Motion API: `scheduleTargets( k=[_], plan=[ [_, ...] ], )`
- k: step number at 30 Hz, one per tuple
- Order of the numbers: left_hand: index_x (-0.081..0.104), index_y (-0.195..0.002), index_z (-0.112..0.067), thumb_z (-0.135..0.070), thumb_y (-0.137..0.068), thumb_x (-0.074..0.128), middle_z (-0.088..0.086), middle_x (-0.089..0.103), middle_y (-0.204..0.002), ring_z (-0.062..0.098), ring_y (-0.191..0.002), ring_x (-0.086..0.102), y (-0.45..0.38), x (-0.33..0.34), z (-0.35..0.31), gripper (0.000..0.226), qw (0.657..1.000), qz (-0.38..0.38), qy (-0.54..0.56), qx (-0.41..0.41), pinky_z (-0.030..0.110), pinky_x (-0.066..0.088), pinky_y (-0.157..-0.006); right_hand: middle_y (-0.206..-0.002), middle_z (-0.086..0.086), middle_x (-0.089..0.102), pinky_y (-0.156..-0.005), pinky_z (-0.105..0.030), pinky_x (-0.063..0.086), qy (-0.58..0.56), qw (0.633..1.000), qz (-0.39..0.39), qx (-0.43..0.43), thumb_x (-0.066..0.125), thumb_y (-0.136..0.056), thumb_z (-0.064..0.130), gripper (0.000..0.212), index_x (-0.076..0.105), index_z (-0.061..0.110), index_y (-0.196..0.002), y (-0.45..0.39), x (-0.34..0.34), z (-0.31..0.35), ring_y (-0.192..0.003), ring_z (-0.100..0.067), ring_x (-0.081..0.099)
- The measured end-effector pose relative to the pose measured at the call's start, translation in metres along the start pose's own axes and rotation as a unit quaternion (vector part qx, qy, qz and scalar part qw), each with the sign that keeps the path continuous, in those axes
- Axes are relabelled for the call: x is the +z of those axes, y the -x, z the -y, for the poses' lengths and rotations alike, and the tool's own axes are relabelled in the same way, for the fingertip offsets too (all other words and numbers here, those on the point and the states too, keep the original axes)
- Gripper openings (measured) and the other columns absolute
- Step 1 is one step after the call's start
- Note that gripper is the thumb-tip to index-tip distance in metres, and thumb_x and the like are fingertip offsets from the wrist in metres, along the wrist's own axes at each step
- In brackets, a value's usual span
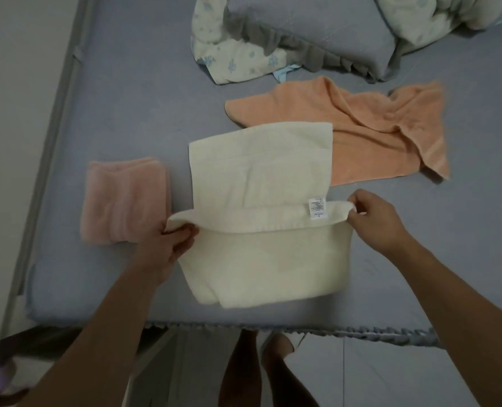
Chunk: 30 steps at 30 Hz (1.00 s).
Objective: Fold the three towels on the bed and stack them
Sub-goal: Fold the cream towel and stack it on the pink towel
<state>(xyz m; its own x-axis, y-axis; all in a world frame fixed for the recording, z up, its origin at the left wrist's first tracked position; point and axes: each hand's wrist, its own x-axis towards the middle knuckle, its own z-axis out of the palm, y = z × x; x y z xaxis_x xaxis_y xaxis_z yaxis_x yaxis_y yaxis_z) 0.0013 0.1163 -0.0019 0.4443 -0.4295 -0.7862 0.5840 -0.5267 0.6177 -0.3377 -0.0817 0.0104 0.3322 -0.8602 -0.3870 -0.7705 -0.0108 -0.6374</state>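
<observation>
A cream towel [261,171] lies in the middle of the grey-blue bed [126,113], its near part raised and doubled over along a fold line with a white label showing near the right end. My left hand [167,245] pinches the left end of that fold. My right hand [373,218] pinches the right end. A pink towel [123,201] sits folded to the left, close to the bed's left edge. An orange towel [361,130] lies crumpled and unfolded behind and to the right, partly under the cream towel's far corner.
A grey pillow [317,30] and a floral quilt [235,60] lie bunched at the far end of the bed. The bed's near edge [302,327] has a frilled trim; my legs and tiled floor show below it. A wall runs along the left side.
</observation>
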Motion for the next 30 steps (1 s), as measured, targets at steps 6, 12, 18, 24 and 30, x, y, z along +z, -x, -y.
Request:
scheduleTargets(
  k=[6,12,18,24,30],
  plan=[
    [0.049,-0.051,-0.021,-0.046,-0.087,0.065,-0.003,0.044,-0.045,0.011,-0.032,0.033,-0.059,0.013,-0.042,0.047,0.984,-0.081,-0.159,0.018,0.017,0.024,-0.039,-0.077,0.013,0.063,-0.062,-0.025,0.044,-0.164,0.984,-0.071,-0.008,0.058,-0.082,0.011,0.017,0.058,0.027,-0.082,-0.049,0.001,0.013,-0.068,-0.007,0.053],
    [0.073,-0.1,-0.012,-0.054,-0.086,0.063,0.005,0.069,-0.088,0.02,-0.08,0.063,-0.148,0.044,-0.096,0.046,0.96,-0.129,-0.203,0.145,0.03,0.049,-0.074,-0.081,0.011,0.07,-0.068,-0.03,0.049,-0.2,0.962,-0.181,0.041,0.058,-0.082,0.032,0.018,0.072,0.021,-0.087,-0.153,0.01,0.017,-0.072,-0.004,0.058],
    [0.068,-0.109,-0.002,-0.031,-0.09,0.065,0.015,0.07,-0.104,0.03,-0.1,0.066,-0.195,0.063,-0.065,0.035,0.937,-0.139,-0.296,0.122,0.044,0.055,-0.088,-0.105,-0.002,0.064,-0.077,-0.035,0.05,-0.073,0.975,-0.109,0.18,0.059,-0.084,0.032,0.041,0.057,0.014,-0.12,-0.179,0.053,-0.016,-0.094,-0.025,0.061],
    [0.056,-0.101,-0.013,-0.033,-0.079,0.075,0.009,0.067,-0.101,0.025,-0.088,0.063,-0.134,0.065,-0.007,0.035,0.932,-0.168,-0.299,0.114,0.036,0.051,-0.076,-0.088,0.006,0.068,-0.072,-0.033,0.051,-0.148,0.957,-0.071,0.238,0.059,-0.086,0.033,0.016,0.066,0.023,-0.097,-0.076,0.073,-0.038,-0.083,-0.019,0.064],
    [0.064,-0.124,-0.019,-0.039,-0.086,0.071,-0.006,0.066,-0.113,0.017,-0.1,0.063,-0.059,0.036,0.068,0.043,0.96,-0.087,-0.264,0.013,0.036,0.048,-0.092,-0.096,0.001,0.071,-0.074,-0.034,0.051,-0.258,0.92,0.023,0.295,0.062,-0.092,0.012,0.01,0.069,0.019,-0.093,-0.003,0.085,-0.07,-0.087,-0.019,0.063]
  ],
)
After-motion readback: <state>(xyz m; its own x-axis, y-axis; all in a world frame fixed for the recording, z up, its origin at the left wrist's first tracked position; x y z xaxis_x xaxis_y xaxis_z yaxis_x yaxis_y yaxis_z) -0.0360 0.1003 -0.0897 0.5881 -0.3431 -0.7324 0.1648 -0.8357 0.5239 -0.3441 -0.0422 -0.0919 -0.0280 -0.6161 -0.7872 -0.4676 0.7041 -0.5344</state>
